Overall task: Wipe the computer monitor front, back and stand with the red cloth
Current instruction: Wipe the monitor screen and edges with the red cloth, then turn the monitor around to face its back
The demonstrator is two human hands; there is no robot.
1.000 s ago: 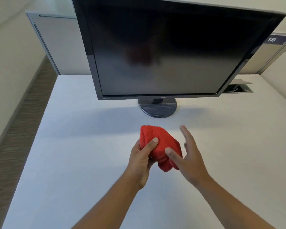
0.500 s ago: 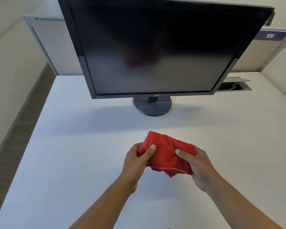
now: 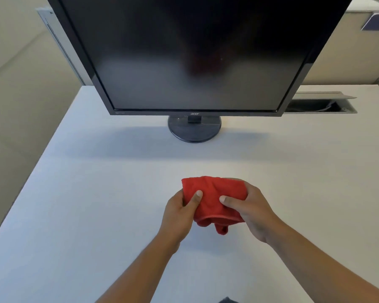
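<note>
Left hand [image 3: 179, 212]: grips the cloth's left edge, thumb laid over the top.
Right hand [image 3: 251, 209]: holds the right edge, thumb pressed on the fabric.
Red cloth [image 3: 212, 200]: bunched terry, one corner drooping underneath, held above the worktop [image 3: 85, 193].
Monitor [image 3: 195, 53]: dark screen, tilted, on a round stand [image 3: 194, 131], well beyond the cloth.
Cable hatch [image 3: 319, 103]: open, behind right.
</note>
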